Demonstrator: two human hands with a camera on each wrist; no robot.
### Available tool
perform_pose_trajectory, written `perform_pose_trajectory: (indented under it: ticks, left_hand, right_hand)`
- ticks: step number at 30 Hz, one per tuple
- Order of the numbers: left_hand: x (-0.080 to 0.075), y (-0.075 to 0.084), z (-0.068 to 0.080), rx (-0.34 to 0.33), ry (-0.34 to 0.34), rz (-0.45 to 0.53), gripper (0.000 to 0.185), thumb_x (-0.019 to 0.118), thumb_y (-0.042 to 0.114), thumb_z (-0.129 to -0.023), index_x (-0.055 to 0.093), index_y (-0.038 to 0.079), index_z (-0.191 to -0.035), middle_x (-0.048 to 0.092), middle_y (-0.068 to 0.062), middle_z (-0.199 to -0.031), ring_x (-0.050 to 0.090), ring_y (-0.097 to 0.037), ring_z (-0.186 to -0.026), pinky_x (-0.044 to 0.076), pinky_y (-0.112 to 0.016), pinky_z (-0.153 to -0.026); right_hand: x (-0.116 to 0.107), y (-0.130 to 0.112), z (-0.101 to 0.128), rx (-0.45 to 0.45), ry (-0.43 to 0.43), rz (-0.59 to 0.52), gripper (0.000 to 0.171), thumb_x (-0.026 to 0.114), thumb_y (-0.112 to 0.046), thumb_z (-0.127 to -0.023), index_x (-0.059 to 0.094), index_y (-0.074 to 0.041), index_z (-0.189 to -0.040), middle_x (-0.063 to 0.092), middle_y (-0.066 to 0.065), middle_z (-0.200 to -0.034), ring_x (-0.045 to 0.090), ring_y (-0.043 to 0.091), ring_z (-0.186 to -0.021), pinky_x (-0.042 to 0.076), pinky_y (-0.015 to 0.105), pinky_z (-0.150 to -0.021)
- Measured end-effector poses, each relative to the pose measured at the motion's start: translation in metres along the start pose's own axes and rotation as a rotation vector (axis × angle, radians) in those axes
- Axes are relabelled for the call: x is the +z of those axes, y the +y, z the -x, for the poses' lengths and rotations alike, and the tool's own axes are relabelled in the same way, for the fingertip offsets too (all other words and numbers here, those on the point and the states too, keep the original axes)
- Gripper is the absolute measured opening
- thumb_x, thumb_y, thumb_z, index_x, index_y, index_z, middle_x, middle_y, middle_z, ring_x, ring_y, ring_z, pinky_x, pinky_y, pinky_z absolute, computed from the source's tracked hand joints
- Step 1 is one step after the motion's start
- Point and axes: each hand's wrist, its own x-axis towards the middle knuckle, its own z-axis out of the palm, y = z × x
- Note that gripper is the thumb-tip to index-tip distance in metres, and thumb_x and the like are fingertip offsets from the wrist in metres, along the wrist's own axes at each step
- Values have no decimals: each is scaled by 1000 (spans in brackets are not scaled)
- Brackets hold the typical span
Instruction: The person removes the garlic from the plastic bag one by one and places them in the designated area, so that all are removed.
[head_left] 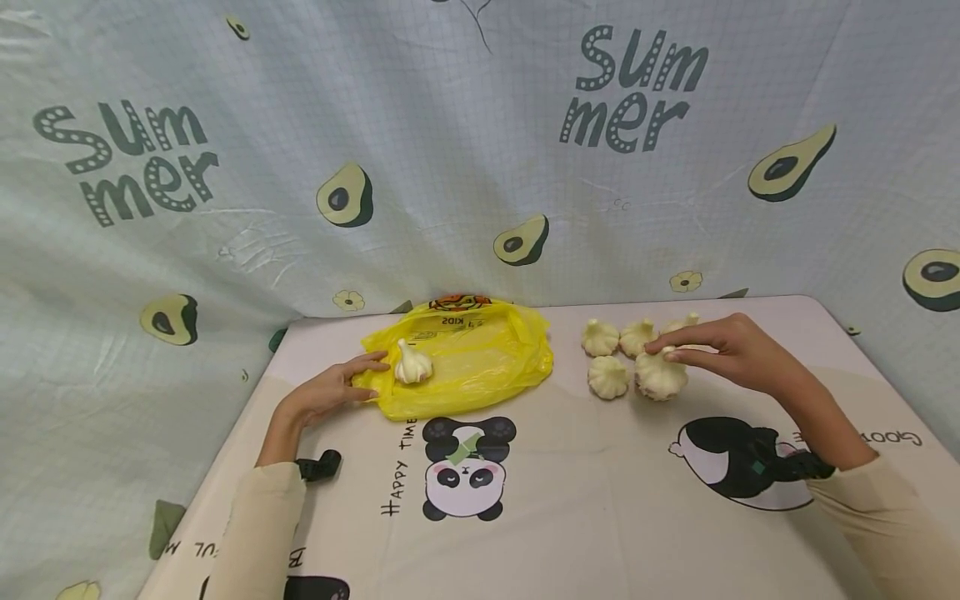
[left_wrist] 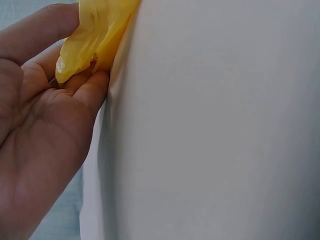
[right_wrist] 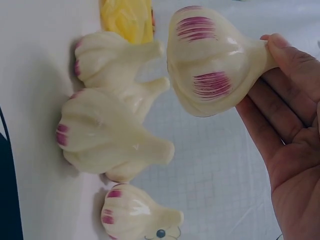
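Observation:
In the head view, a yellow plastic bag [head_left: 480, 367] lies spread at the back left, with one garlic bulb [head_left: 413, 364] on it near its left end. My left hand [head_left: 330, 390] holds the bag's left edge; the left wrist view shows the yellow plastic [left_wrist: 95, 40] between thumb and fingers. With thumb and fingertips my right hand [head_left: 720, 354] pinches the stem of a cream garlic bulb [right_wrist: 210, 62] with purple streaks, raised off the table. Close beside it stand several more bulbs, among them a near one [head_left: 607, 377] and a back left one [head_left: 600, 337].
A pale cloth with printed pandas [head_left: 465, 475] covers the table [head_left: 555, 517]. Behind it hangs a fabric backdrop [head_left: 450, 167] with avocado prints, close to the table's back edge. Dark straps with small devices [head_left: 321, 465] sit on both wrists.

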Motion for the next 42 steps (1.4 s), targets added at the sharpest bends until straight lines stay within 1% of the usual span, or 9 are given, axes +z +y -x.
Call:
perform_pose_trajectory:
  ticks: [3, 5, 13, 16, 23, 27, 30, 37, 42]
  left_hand:
    - [0, -1, 0, -1, 0, 5, 56, 70, 6, -92, 54, 3, -145, 21, -8, -169, -2, -40, -156, -1, -66, -121]
    - [1, -1, 0, 2, -3, 5, 55, 70, 7, -92, 54, 3, -145, 21, -9, -169, -2, -40, -156, -1, -66, -121]
    - [3, -3, -1, -7, -4, -2, 56, 70, 7, -92, 54, 4, -145, 22, -8, -169, -1, -40, -156, -1, -66, -121]
    - [3, -2, -1, -7, 2, -9, 55, 70, 7, -92, 55, 4, -145, 22, -8, -169, -1, -40, -156, -1, -66, -121]
    - [2, 0, -2, -14, 2, -18, 54, 70, 7, -92, 56, 5, -144, 23, -8, -169, -1, -39, -156, -1, -65, -121]
    - [0, 1, -2, -5, -3, -31, 54, 70, 7, -92, 56, 4, -144, 23, -9, -168, 0, -40, -156, 0, -65, -121]
    - [-1, 2, -2, 1, -2, -43, 53, 69, 8, -92, 56, 4, -144, 23, -9, -168, 0, -40, -156, 0, -65, -121]
    - [-1, 0, -1, 6, -7, -40, 54, 70, 8, -92, 56, 4, -144, 23, -10, -168, -1, -40, -156, 0, -66, -121]
    - [-1, 1, -1, -5, 3, -40, 53, 70, 8, -92, 56, 4, -143, 23, -9, -168, 0, -40, -156, 0, -66, -121]
  right_hand:
    - [-2, 0, 4, 21, 8, 8, 44, 77, 10, -80, 78, -17, -114, 77, -7, -106, 49, -8, -69, 40, 13, -58]
    - [-5, 0, 8, 35, 10, 8, 44, 77, 10, -80, 78, -17, -114, 77, -6, -107, 39, -6, -63, 34, 16, -52]
    - [-14, 4, 22, 79, 20, 32, 44, 75, 11, -81, 79, -18, -114, 75, -12, -109, 29, -8, -60, 31, 17, -49]
    - [-17, 6, 25, 84, 38, 59, 44, 76, 11, -79, 79, -18, -113, 74, -16, -109, 32, -7, -61, 32, 16, -51]
    - [-24, 10, 32, 90, 63, 94, 45, 77, 13, -77, 79, -17, -111, 72, -22, -110, 52, -5, -72, 37, 14, -61]
    - [-27, 14, 36, 88, 70, 99, 45, 76, 14, -76, 79, -14, -111, 72, -22, -111, 61, -14, -91, 41, 9, -68]
    - [-29, 17, 38, 95, 70, 105, 45, 76, 15, -76, 79, -13, -112, 72, -22, -112, 62, -14, -102, 43, 7, -74]
    - [-30, 23, 43, 163, 97, 93, 42, 75, 16, -78, 79, -11, -110, 74, -19, -107, 62, -15, -102, 45, 3, -81]
    - [-29, 28, 46, 166, 97, 74, 41, 71, 18, -80, 78, -8, -112, 74, -18, -109, 62, -14, -104, 46, 3, -83]
